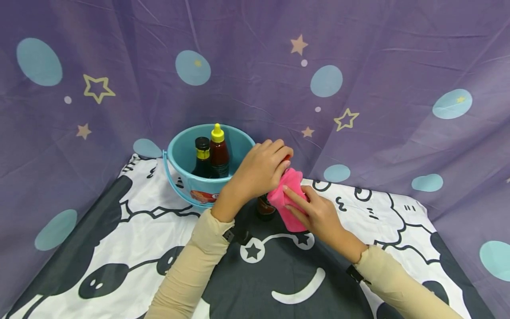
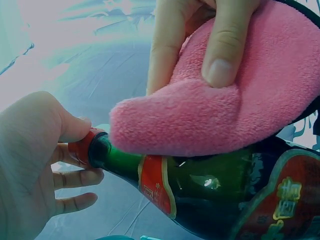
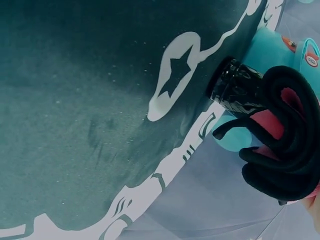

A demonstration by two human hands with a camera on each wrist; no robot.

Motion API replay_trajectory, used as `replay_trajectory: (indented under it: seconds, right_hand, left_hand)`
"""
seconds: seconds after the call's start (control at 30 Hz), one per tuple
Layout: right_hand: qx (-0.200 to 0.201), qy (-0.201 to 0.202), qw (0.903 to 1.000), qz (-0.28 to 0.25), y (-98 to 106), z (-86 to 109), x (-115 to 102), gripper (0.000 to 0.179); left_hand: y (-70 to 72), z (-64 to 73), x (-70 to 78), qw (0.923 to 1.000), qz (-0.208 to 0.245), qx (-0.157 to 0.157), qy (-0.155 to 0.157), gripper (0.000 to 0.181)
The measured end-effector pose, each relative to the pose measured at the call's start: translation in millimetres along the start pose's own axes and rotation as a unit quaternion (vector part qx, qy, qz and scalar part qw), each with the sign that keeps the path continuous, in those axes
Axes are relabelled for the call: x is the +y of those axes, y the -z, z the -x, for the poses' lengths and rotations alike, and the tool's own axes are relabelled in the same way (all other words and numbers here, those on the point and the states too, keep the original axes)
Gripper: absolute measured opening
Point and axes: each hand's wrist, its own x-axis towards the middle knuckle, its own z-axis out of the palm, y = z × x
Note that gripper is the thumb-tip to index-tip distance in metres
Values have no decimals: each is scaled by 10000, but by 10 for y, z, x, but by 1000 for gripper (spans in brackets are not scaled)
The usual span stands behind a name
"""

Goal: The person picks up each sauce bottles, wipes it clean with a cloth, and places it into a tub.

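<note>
A dark green glass bottle (image 2: 210, 182) with red and gold labels leans at an angle over the cloth-covered surface. My left hand (image 1: 259, 170) holds it by its red cap (image 2: 82, 147), thumb and fingers around the neck end. Pressed against the bottle's side is a pink plush cloth (image 1: 292, 221), gripped by my right hand (image 1: 320, 210) with the thumb on top in the left wrist view. The folded cloth shows a black border (image 3: 295, 170) in the right wrist view, where the bottle's base (image 3: 232, 85) sticks out beyond it.
Left of the hands stands a light blue bucket (image 1: 183, 177) with its handle hanging down. Inside it are a dark bottle with a black cap (image 1: 202, 155) and a red-brown squeeze bottle with a yellow tip (image 1: 219, 155). A purple patterned curtain (image 1: 255, 88) rises behind.
</note>
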Motion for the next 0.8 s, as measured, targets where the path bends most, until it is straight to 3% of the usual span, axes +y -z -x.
replay_trajectory:
  seconds: [0.6, 0.8]
  right_hand:
    - [-485, 95, 9988, 59, 13, 137, -19, 44]
    - [-733, 177, 9971, 24, 25, 197, -28, 55]
  left_hand:
    - [2, 5, 2, 10000, 83, 22, 3, 22]
    - [0, 9, -3, 10000, 90, 3, 6, 22]
